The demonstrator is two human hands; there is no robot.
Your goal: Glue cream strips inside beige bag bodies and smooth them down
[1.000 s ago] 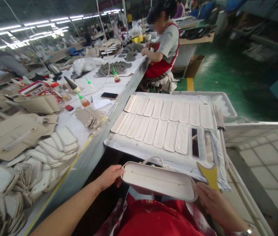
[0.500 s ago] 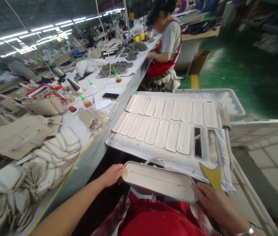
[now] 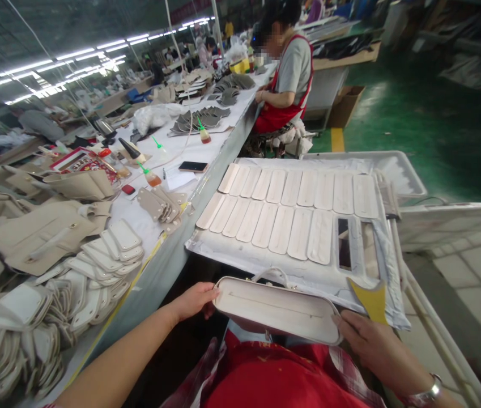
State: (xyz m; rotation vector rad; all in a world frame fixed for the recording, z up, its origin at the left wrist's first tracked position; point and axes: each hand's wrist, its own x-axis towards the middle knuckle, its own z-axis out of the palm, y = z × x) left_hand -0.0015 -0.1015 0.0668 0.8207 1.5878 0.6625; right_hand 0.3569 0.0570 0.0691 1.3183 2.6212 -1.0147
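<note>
Between my hands is a pale handbag (image 3: 276,309), its long rounded base facing up at me and a thin line running along it. A pale handle loop (image 3: 272,275) and small metal fittings show at its far edge. My left hand (image 3: 195,299) grips the left end, fingers and thumb closed on the rim. At the right end my right hand (image 3: 361,337) holds the edge, with some fingers hidden beneath. Just beyond the bag, two rows of pale rounded panels (image 3: 278,229) lie on a white-covered board (image 3: 240,249). A yellow forked piece (image 3: 370,300) rests at the board's near right corner.
The long workbench (image 3: 138,294) on my left carries stacked pale flaps (image 3: 99,260), beige bag bodies (image 3: 36,232), glue bottles (image 3: 150,177) and a phone (image 3: 193,166). A co-worker (image 3: 289,79) in a red apron sits farther along it. A white bin (image 3: 410,170) stands behind the board.
The handbag stays between both hands, its right end slightly higher now. The view has shifted a little, so the bench things appear slightly farther right.
</note>
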